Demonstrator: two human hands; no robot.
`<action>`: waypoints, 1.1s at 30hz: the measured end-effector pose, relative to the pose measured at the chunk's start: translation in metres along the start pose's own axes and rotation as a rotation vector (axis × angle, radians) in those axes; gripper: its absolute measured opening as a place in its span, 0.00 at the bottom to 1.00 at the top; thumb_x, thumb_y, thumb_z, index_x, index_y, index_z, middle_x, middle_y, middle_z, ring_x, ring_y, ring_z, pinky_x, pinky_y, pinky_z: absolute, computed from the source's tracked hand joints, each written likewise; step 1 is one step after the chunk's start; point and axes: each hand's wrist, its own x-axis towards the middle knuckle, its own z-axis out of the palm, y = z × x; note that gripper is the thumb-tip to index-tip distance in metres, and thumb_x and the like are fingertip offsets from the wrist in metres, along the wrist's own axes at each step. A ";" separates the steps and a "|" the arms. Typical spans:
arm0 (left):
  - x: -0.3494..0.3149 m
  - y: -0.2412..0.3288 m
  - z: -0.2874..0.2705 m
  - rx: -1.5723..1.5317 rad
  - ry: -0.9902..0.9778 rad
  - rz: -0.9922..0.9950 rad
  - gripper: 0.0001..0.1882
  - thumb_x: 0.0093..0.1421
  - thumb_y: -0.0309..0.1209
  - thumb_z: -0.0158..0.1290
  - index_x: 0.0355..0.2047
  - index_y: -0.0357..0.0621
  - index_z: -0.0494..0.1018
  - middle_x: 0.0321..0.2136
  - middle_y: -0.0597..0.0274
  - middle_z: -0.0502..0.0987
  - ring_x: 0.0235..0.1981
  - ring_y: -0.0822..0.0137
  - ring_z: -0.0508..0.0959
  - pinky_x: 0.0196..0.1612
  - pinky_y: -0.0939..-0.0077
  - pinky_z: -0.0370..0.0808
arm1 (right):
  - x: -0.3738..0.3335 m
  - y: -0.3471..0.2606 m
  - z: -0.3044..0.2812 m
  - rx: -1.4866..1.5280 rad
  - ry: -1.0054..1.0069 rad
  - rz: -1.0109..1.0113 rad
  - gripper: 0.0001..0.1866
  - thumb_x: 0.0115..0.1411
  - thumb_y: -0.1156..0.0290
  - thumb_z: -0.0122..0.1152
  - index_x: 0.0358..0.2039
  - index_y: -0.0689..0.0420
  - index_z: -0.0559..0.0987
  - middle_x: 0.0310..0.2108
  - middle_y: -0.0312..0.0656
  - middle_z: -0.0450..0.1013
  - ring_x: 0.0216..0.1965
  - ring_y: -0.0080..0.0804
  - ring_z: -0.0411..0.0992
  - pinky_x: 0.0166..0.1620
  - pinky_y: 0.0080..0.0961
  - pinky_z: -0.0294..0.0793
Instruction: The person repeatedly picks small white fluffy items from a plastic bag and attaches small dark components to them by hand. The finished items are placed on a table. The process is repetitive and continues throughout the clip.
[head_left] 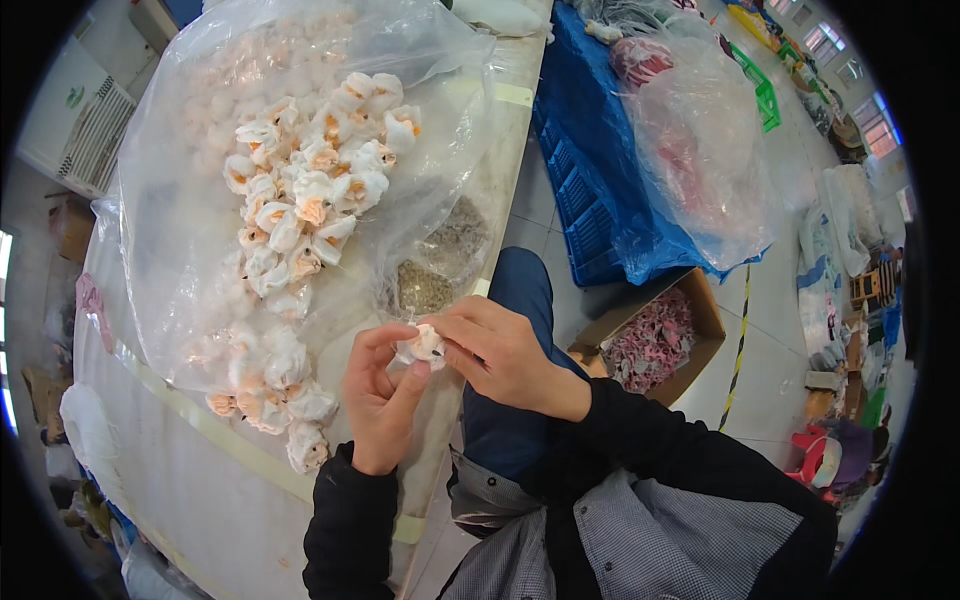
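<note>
So the flower (428,344) is up in both hands, just above the table (230,490), close to its right edge. It's a small, ruffly thing: mostly white, with a warm pale peach tint toward the middle. The petals look soft and crumpled, kinda bunched up, and there's a tiny dark spot on its lower right side. Fingers cover part of it, so I can't tell its full shape.

The left hand (385,395) is pinching the flower between thumb and forefinger, with the other fingers curled behind. The right hand (510,362) has its fingers bent and drawn in close together, tips against the right side of the flower. Can't tell if those are actually gripping a petal or only touching it.

On the far part of the table there's a big clear bag (165,270) with a whole pile of blooms (300,195), same white ruffles, with peachy orange centers on many. Some spill toward the table's near side. Near the table's right edge, past the hands, are some tiny beige bits (425,287) in clear plastic. Off the table's right side, on the floor, sit a cardboard box (712,320) of pink scraps (650,340) and a blue crate (590,225).
</note>
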 end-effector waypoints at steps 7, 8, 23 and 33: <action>-0.004 0.002 0.003 0.101 0.071 -0.016 0.15 0.67 0.18 0.54 0.54 0.33 0.73 0.31 0.73 0.73 0.20 0.90 0.61 0.23 0.88 0.54 | 0.002 0.002 -0.003 -0.014 -0.043 0.053 0.16 0.60 0.78 0.64 0.49 0.62 0.81 0.38 0.48 0.77 0.37 0.47 0.77 0.39 0.34 0.78; -0.005 0.002 0.003 0.141 0.078 -0.018 0.15 0.67 0.18 0.54 0.54 0.33 0.74 0.27 0.77 0.71 0.19 0.90 0.59 0.22 0.87 0.53 | 0.003 -0.003 -0.005 -0.026 -0.010 0.071 0.15 0.60 0.78 0.65 0.49 0.62 0.82 0.38 0.47 0.77 0.37 0.45 0.77 0.39 0.33 0.78; -0.001 -0.004 -0.002 0.771 -0.073 0.354 0.13 0.57 0.27 0.63 0.44 0.42 0.81 0.24 0.56 0.75 0.20 0.59 0.73 0.23 0.67 0.69 | -0.001 -0.012 -0.003 -0.019 -0.121 0.029 0.05 0.61 0.73 0.67 0.33 0.59 0.79 0.28 0.46 0.74 0.30 0.48 0.74 0.32 0.36 0.74; -0.009 -0.012 -0.001 0.785 0.013 0.351 0.04 0.57 0.25 0.61 0.32 0.40 0.80 0.24 0.54 0.76 0.21 0.55 0.76 0.25 0.67 0.72 | 0.002 -0.008 -0.008 -0.102 -0.131 -0.018 0.06 0.58 0.73 0.71 0.30 0.58 0.81 0.27 0.42 0.75 0.27 0.42 0.74 0.31 0.33 0.73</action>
